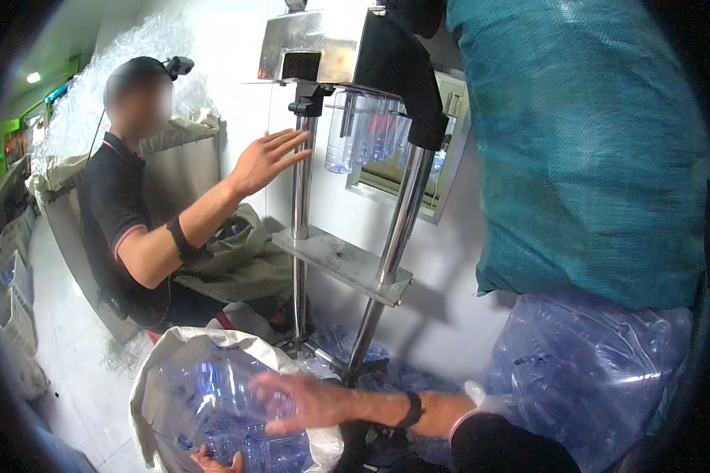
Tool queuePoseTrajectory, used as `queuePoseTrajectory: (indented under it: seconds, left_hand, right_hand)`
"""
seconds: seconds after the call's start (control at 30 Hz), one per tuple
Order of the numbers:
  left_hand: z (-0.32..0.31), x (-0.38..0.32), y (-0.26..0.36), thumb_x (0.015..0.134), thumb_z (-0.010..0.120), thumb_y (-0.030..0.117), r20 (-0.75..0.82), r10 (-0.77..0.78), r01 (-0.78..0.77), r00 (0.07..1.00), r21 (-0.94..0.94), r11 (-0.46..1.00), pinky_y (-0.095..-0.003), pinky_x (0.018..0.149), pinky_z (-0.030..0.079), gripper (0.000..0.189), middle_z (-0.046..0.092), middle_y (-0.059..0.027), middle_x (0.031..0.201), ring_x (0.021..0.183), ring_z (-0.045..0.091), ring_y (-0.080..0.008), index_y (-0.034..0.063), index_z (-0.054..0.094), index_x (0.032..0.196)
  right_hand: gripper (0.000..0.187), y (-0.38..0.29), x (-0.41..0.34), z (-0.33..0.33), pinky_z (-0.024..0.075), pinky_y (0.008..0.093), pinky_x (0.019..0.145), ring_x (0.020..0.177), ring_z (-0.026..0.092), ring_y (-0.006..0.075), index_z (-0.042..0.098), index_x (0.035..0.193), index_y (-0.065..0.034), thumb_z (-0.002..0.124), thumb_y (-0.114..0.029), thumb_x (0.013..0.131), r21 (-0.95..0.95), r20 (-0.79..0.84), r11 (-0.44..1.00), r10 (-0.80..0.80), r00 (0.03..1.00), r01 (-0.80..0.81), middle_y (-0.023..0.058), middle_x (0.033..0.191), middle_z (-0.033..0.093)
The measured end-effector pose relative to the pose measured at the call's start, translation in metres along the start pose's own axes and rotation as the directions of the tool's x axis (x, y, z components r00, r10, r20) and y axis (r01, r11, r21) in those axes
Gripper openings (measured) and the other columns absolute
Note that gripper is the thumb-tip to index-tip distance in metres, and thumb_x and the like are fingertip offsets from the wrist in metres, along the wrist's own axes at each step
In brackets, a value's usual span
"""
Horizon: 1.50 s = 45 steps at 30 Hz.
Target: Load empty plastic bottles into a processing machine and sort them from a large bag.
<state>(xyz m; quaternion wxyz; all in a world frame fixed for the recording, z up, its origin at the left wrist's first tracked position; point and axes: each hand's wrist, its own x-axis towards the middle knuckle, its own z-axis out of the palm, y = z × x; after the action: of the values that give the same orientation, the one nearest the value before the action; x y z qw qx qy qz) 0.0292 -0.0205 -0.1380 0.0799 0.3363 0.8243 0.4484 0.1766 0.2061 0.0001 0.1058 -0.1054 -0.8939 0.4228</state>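
A white woven sack [148, 384] stands open before me, holding several clear plastic bottles [225, 378]. Over its right part hovers my right hand [302, 402], blurred, fingers spread, with no bottle plainly in its grip. At the picture's bottom, inside the sack, my left hand [219, 461] shows only in part, its fingers beside the bottles; whether it grips one is unclear. Beyond the sack, clear bottles [364, 133] hang in a row under a metal machine head [325, 47] on two chrome posts [300, 177].
A co-worker [118, 195] sits at the left, an arm raised towards the hanging bottles. Stuffed teal sack [586, 154] and clear plastic bag [586, 378] crowd the right. A metal crossplate [343, 263] joins the posts. Bottles [402, 378] lie around the stand's foot. A wall opening [444, 142] is behind.
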Motion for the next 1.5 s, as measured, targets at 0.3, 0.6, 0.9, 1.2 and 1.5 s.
queuePoseTrajectory:
  seconds: [0.3, 0.6, 0.9, 1.2, 1.5]
  left_hand:
    - [-0.004, 0.002, 0.014, 0.087, 0.068, 0.015, 0.042, -0.142, 0.138, 0.989, 0.087, 0.987, -0.0563, 0.110, 0.026, 0.047, 0.047, -0.0428, 0.125, 0.119, 0.043, -0.0551, -0.0185, 0.054, 0.115]
    - [0.001, 0.000, -0.024, 0.085, 0.072, 0.024, 0.080, -0.035, 0.026, 0.996, 0.107, 0.994, -0.0528, 0.109, 0.029, 0.061, 0.047, -0.0400, 0.128, 0.121, 0.043, -0.0519, -0.0166, 0.050, 0.124]
    - [-0.008, -0.001, -0.002, 0.082, 0.076, 0.020, -0.109, 0.085, -0.071, 0.990, 0.130, 0.989, -0.0499, 0.103, 0.035, 0.054, 0.052, -0.0309, 0.118, 0.114, 0.045, -0.0438, -0.0140, 0.053, 0.116]
    - [-0.019, 0.014, 0.012, 0.072, 0.081, 0.010, 0.005, 0.610, -0.606, 0.793, 0.116, 0.787, -0.0511, 0.094, 0.040, 0.066, 0.048, -0.0256, 0.118, 0.110, 0.047, -0.0417, -0.0014, 0.041, 0.123]
    - [-0.016, 0.014, 0.056, 0.070, 0.082, 0.008, 0.049, 0.650, -0.651, 0.759, 0.102, 0.752, -0.0485, 0.087, 0.044, 0.066, 0.050, -0.0212, 0.116, 0.105, 0.051, -0.0397, 0.0046, 0.041, 0.121]
  right_hand:
    - [0.072, -0.042, 0.090, -0.148, 0.0517, 0.0370, 0.073, 0.082, 0.061, 0.0226, 0.048, 0.120, 0.0006, 0.079, -0.046, 0.075, -0.222, -0.490, 0.965, -0.232, 0.840, 0.137, 0.0111, 0.091, 0.061]
    - [0.071, -0.051, 0.118, -0.210, 0.0539, 0.0333, 0.072, 0.084, 0.064, 0.0223, 0.051, 0.118, 0.0094, 0.076, -0.045, 0.079, -0.092, -0.658, 0.985, -0.169, 0.734, 0.144, 0.0160, 0.095, 0.063]
    - [0.051, 0.029, 0.106, -0.244, 0.0562, 0.0279, 0.065, 0.079, 0.067, 0.0175, 0.056, 0.112, 0.0050, 0.066, -0.041, 0.091, 0.393, -0.659, 0.893, 0.109, 0.744, 0.217, 0.0098, 0.095, 0.062]
    - [0.071, -0.048, 0.051, -0.013, 0.0476, 0.0380, 0.082, 0.098, 0.057, 0.0311, 0.052, 0.115, 0.0029, 0.083, -0.027, 0.059, -0.424, 0.307, 0.717, -0.461, 0.832, 0.554, 0.0154, 0.105, 0.055]
    - [0.035, -0.038, 0.036, 0.016, 0.0441, 0.0352, 0.072, 0.086, 0.056, 0.0259, 0.057, 0.083, -0.0009, 0.075, -0.017, 0.059, -0.640, 0.414, 0.565, -0.319, 0.853, 0.522, 0.0096, 0.085, 0.054]
